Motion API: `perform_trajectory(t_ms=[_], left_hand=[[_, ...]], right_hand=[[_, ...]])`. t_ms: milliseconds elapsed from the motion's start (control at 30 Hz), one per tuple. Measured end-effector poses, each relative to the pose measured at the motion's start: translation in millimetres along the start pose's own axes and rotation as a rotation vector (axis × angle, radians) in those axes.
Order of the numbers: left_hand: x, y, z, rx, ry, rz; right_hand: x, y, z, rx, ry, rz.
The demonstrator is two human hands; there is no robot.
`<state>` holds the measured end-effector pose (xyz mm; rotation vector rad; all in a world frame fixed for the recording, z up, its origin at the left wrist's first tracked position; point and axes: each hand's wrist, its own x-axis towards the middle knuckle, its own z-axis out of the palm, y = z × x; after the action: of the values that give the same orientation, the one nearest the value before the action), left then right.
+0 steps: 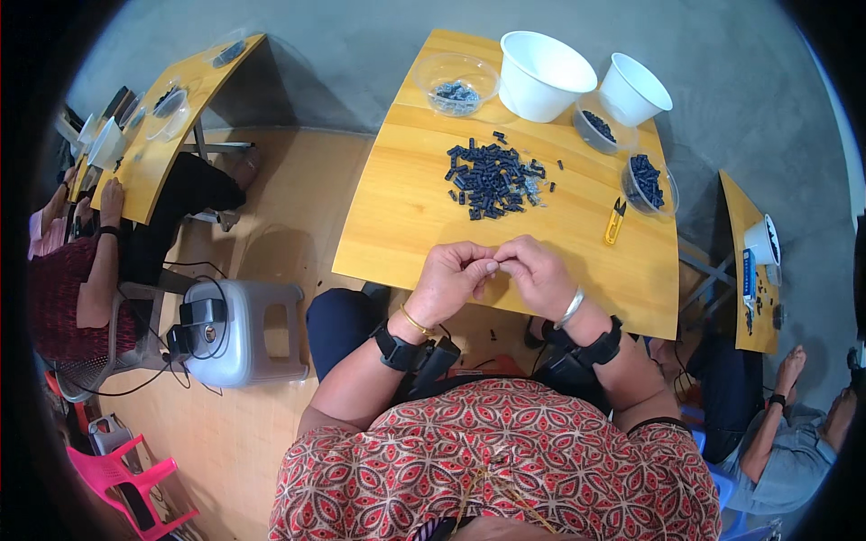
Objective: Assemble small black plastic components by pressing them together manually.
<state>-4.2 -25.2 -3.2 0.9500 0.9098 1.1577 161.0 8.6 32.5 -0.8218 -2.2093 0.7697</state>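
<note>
Pinching thumb to forefinger with both the left hand [446,281] and the right hand [538,270], fingertip close to fingertip, over the near part of a wooden table [388,207]. Holding the fingers narrow — not being able to tell of any piece gripped there, the tips covering too much. Wearing a gold-coloured bracelet [415,320] and a black strap on the left wrist, a silver-coloured bangle [570,308] and another black strap on the right.

Facing a heap of small dark pieces [487,176] on the table, just beyond the fingertips and apart from them. Seeing clear bits [532,187] mixed into its right side, with a few strays near its edges. Spotting yellow snips [614,224] to the right of the heap, lying with dark blades toward the far side.

Looking farther, to a clear bowl [431,77] of pale bits, a large white tub [541,99] just beside it, a smaller white tub [622,95], and two clear tubs of dark pieces near the right edge.

Sitting in a red patterned top [505,460]. Sharing the room with a person in dark red [72,298] at a left-hand table and a person in grey [780,460] on the right — also noticing a grey stool [239,347] and a pink chair [108,473] on the left.
</note>
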Motion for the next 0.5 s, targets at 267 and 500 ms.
perform_trajectory(t_ms=[267,500], left_hand=[[-1.5,4.1,4.3,-0.098,0.022,0.028],[-0.1,4.8,1.4,-0.142,0.012,0.016]], right_hand=[[16.8,91.6,-58.5,-0.322,0.174,0.248],[22.5,93.3,-50.4,-0.506,0.078,0.145]])
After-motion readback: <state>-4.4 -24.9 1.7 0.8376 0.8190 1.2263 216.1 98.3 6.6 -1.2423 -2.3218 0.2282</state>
